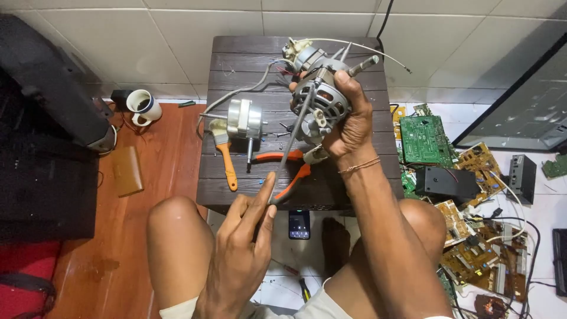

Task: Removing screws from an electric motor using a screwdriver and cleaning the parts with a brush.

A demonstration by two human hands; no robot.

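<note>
My right hand (349,121) grips a grey electric fan motor (322,97) with a metal shaft, held above a small dark wooden table (236,65). My left hand (245,242) holds a long thin screwdriver (292,145); its tip reaches the motor's housing. Wires trail from the motor's top to the table. On the table lie a silver motor part (243,119), a paintbrush with an orange handle (224,156) and orange-handled pliers (283,171).
A white mug (143,106) stands on the red-brown floor at left beside dark equipment. A phone (299,224) lies on the floor between my knees. Green and brown circuit boards (422,139), a black box (446,182) and cables crowd the tiled floor at right.
</note>
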